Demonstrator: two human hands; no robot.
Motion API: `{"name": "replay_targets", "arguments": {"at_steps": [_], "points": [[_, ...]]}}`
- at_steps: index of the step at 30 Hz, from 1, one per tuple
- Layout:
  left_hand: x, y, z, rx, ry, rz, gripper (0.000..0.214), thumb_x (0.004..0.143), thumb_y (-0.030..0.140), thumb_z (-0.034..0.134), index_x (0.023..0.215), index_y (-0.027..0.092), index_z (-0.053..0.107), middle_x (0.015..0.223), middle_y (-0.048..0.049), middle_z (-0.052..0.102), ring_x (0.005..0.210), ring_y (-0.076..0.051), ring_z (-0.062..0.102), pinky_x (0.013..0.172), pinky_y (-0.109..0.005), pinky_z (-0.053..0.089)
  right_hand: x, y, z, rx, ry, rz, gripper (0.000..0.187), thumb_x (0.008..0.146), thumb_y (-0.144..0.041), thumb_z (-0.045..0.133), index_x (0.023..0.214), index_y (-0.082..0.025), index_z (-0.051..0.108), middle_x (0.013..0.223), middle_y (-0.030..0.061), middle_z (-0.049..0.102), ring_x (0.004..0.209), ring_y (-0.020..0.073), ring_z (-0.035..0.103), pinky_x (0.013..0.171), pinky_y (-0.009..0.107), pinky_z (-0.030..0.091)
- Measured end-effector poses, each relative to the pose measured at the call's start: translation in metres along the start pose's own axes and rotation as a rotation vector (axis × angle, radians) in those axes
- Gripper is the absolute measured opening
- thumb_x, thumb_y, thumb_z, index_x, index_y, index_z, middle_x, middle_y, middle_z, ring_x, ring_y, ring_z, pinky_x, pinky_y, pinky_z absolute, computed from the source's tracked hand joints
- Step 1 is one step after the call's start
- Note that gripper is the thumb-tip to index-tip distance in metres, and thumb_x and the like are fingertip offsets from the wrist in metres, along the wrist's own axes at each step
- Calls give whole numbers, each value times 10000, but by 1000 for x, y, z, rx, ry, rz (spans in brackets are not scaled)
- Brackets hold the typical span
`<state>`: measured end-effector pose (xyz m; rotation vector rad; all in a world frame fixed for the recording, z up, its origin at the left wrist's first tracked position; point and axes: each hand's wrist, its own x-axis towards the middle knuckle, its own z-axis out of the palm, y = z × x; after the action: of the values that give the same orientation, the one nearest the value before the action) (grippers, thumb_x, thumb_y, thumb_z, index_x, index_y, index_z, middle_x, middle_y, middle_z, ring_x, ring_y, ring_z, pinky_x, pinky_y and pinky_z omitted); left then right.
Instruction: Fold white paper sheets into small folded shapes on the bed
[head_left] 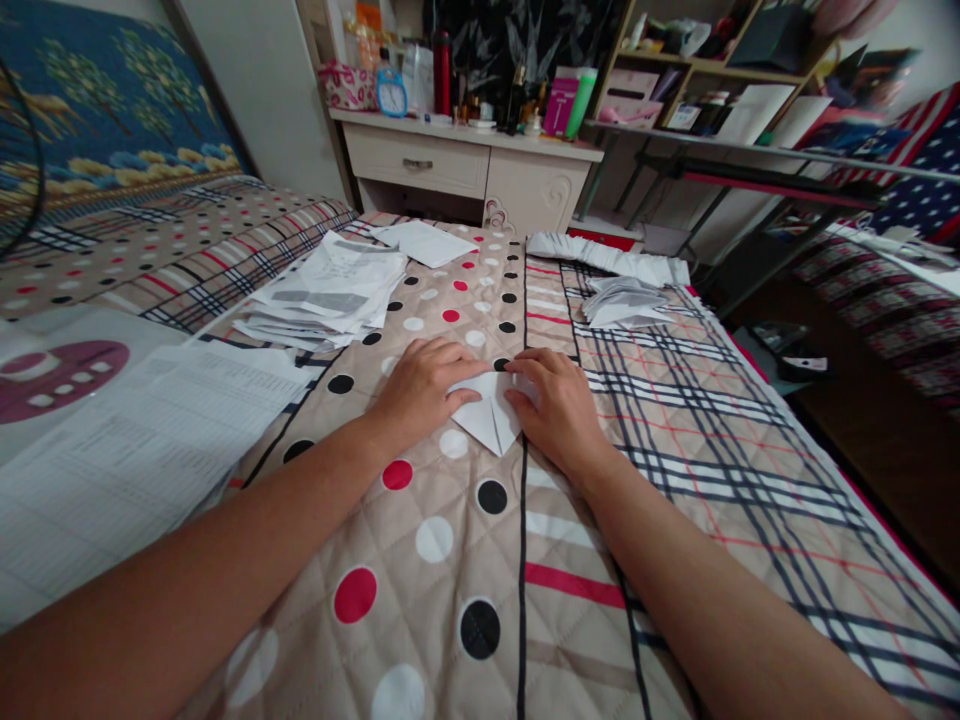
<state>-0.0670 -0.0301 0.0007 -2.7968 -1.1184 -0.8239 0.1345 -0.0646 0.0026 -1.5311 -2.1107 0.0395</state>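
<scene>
A small piece of folded white paper (491, 422) lies on the patterned bedspread (450, 600) between my two hands, its pointed corner toward me and a crease down its middle. My left hand (426, 388) grips its left side, thumb on top and fingers at the far edge. On the opposite side my right hand (553, 408) holds the paper the same way, fingertips bent over the far edge. Both hands partly cover the paper, so its full shape is hidden.
A stack of used paper (330, 285) lies ahead on the left, near a white sheet (426, 242). Printed sheets (150, 440) spread at the left. Small folded papers (626, 302) and a long white folded strip (607, 258) lie at the far right. A dresser (420, 160) stands behind.
</scene>
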Motion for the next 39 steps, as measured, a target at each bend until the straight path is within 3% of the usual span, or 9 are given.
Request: {"name": "replay_targets", "arguments": {"at_steps": [4, 8, 16, 22, 28, 39], "points": [[0, 2, -1, 24, 35, 11, 325, 783, 248, 747, 1100, 233, 676, 971, -37, 668, 958, -218, 581, 843, -360, 391, 0, -3, -3, 2, 48, -16, 216, 796, -161, 632, 1002, -204, 679, 1147, 72, 649, 1063, 249, 561, 917, 382, 394], [-1, 0, 2, 21, 54, 33, 280, 786, 244, 743, 1061, 214, 696, 915, -33, 670, 911, -208, 590, 807, -353, 393, 1, -3, -5, 10, 64, -22, 123, 781, -150, 644, 887, -206, 674, 968, 49, 686, 964, 234, 598, 855, 363, 396], [-1, -7, 9, -205, 7, -71, 143, 780, 238, 748, 920, 206, 749, 872, -24, 702, 800, -163, 633, 773, -328, 444, 5, 11, -1, 229, -4, -24, 125, 774, -127, 665, 839, -204, 738, 823, 19, 706, 768, 169, 633, 714, 277, 426], [-1, -4, 6, -176, 25, 10, 36, 793, 180, 723, 814, 194, 748, 782, -13, 673, 743, -150, 617, 725, -314, 426, 5, 11, -5, 223, -28, -103, 180, 760, -50, 640, 762, -200, 741, 810, 19, 709, 756, 156, 630, 708, 263, 420], [-6, -2, 2, -60, 24, 97, 128, 818, 121, 666, 837, 215, 749, 762, -2, 642, 726, -147, 590, 719, -313, 404, 3, 9, -9, 103, -50, -151, 260, 748, 10, 607, 759, -210, 745, 869, 16, 723, 813, 163, 636, 787, 292, 409], [-12, 6, -8, 82, -97, 152, 312, 804, 8, 561, 911, 230, 751, 779, -19, 618, 776, -174, 541, 719, -330, 376, -3, 11, -7, 23, -23, -248, 316, 811, 3, 552, 779, -230, 761, 885, 18, 725, 859, 181, 621, 839, 346, 365]]}}
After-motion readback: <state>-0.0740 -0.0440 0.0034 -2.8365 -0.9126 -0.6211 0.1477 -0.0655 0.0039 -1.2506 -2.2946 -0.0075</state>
